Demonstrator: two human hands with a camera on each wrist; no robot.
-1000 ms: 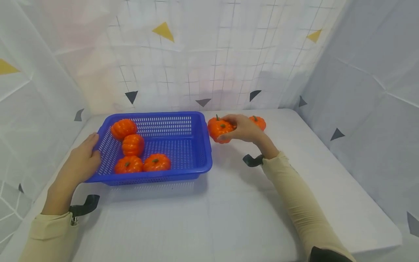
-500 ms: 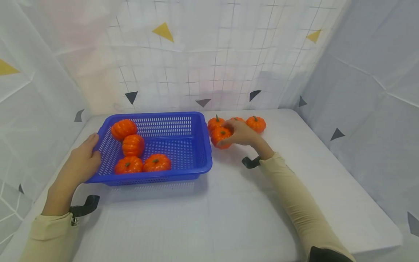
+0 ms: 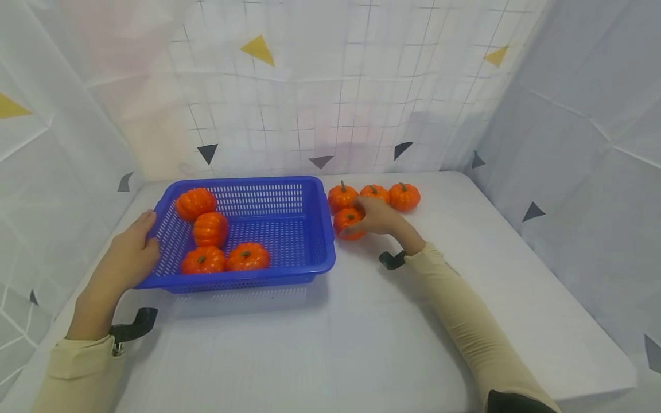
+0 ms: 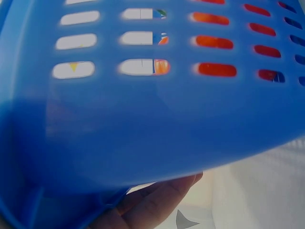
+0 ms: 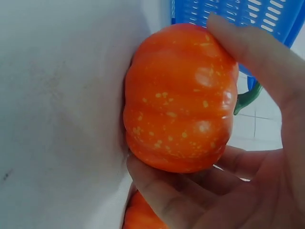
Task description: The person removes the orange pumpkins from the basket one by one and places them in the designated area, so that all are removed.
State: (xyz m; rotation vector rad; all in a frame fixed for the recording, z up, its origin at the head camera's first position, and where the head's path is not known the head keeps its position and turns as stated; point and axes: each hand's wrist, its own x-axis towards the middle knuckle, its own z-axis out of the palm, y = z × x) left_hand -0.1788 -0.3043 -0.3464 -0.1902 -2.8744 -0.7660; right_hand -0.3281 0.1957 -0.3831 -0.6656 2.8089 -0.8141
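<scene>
My left hand [image 3: 124, 255] grips the left rim of a blue plastic basket [image 3: 289, 275], its fingers curled at the edge in the left wrist view. Several small orange pumpkins, one of them a pumpkin [image 3: 248, 256] with a dark stem, lie inside toward the basket's left and front. Right of the basket, my right hand [image 3: 379, 217] holds another pumpkin [image 5: 181, 100] between thumb and fingers. This pumpkin rests on the table, stem up. Behind it stand a pumpkin [image 3: 341, 196] beside the basket, a partly hidden pumpkin [image 3: 375, 192] and a third pumpkin [image 3: 405, 197].
The white table [image 3: 248, 355] stretches to the front and right of the basket. A white sheeted back wall [image 3: 320, 86] with grid lines rises behind it. Grey-white side sheets [image 3: 583, 143] close in both sides.
My right hand has moved the pumpkin toward me and down onto the table, in front of the back row, uncovering the pumpkins behind. The left hand and basket have stayed still.
</scene>
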